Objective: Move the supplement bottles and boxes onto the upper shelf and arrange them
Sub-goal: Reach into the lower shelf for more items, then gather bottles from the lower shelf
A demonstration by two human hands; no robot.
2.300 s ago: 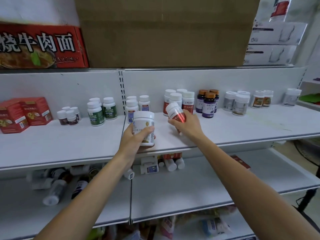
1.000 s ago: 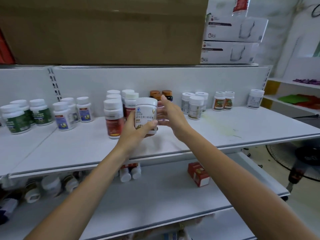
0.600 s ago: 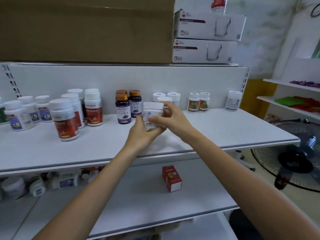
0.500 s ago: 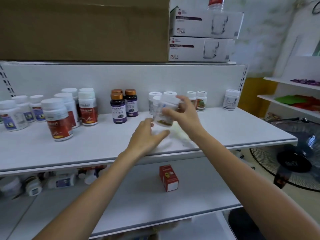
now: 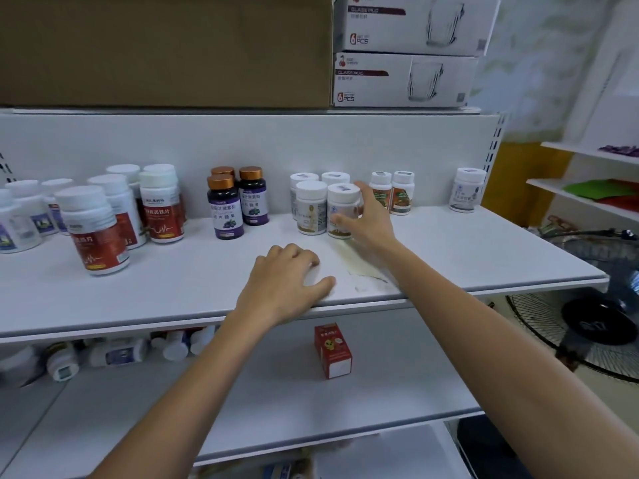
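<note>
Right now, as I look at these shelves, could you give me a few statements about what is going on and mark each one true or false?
1. The right hand grips a white bottle standing on the upper shelf. True.
2. The left hand holds a bottle. False: it rests on the front of the upper shelf and holds nothing.
3. The red box stands on the upper shelf. False: it stands on the lower shelf.
4. The dark purple bottles have copper-coloured caps. True.
</note>
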